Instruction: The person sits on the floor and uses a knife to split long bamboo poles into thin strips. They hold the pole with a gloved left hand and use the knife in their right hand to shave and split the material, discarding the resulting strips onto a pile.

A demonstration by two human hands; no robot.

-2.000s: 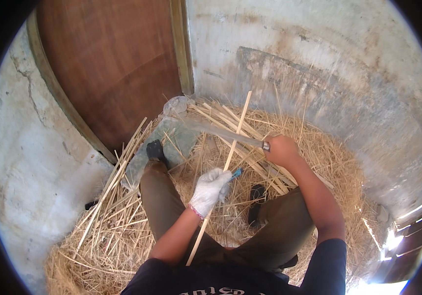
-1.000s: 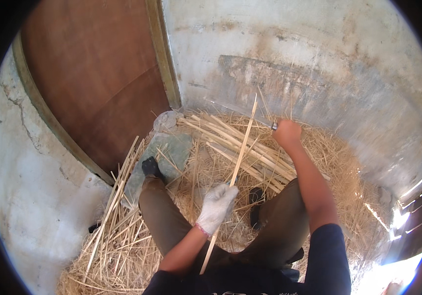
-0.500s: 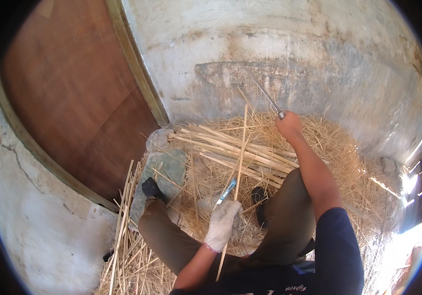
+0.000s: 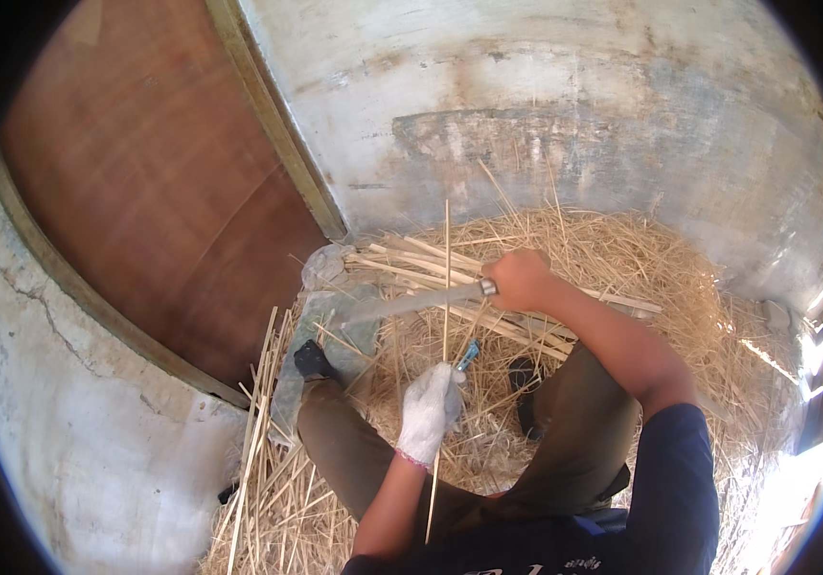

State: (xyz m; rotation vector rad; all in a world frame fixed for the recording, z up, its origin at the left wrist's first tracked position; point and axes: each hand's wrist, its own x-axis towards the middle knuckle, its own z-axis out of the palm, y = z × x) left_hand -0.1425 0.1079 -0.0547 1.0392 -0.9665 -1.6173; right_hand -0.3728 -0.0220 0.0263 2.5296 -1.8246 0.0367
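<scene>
My left hand (image 4: 428, 407), in a white knit glove, is closed around a long thin bamboo strip (image 4: 447, 259) that stands nearly upright over my lap. A small blue-and-white piece (image 4: 469, 356) sticks out beside the glove; what it is I cannot make out. In my bare right hand (image 4: 519, 279) is the handle of a long knife (image 4: 421, 301). Its blade, blurred by motion, points left and crosses the strip well above the glove. Whether blade and strip touch, I cannot tell.
Beyond the knife lies a pile of split bamboo strips (image 4: 411, 253) on straw-like shavings (image 4: 622, 249). More strips (image 4: 256, 431) lean at the left, by a flat grey stone (image 4: 314, 321). A stained wall (image 4: 565, 105) and a brown door panel (image 4: 162, 182) enclose the spot.
The knife has swung down and left from pointing up at the wall, and now crosses the strip. The glove has turned, and the blue-and-white piece has passed from the strip's left to its right.
</scene>
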